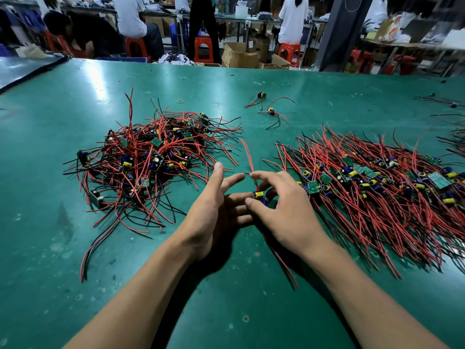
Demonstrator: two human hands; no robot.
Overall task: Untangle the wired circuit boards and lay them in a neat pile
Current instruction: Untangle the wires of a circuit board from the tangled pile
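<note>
A tangled heap of small circuit boards (pixel 148 157) with red and black wires lies on the left of the green table (pixel 251 311). A flatter, combed-out pile of boards (pixel 372 182) lies on the right, its wires running the same way. Between them my right hand (pixel 284 210) pinches one board (pixel 258 195) with a yellow capacitor; its red wires run up and back under my wrist. My left hand (pixel 214 205) lies beside it with fingers stretched out under the board, touching it.
Two loose boards (pixel 261 95) (pixel 271 112) and a yellow rubber band (pixel 180 101) lie further back. More wires sit at the far right edge (pixel 453 137). Beyond the table are cardboard boxes (pixel 240 56), red stools and seated people.
</note>
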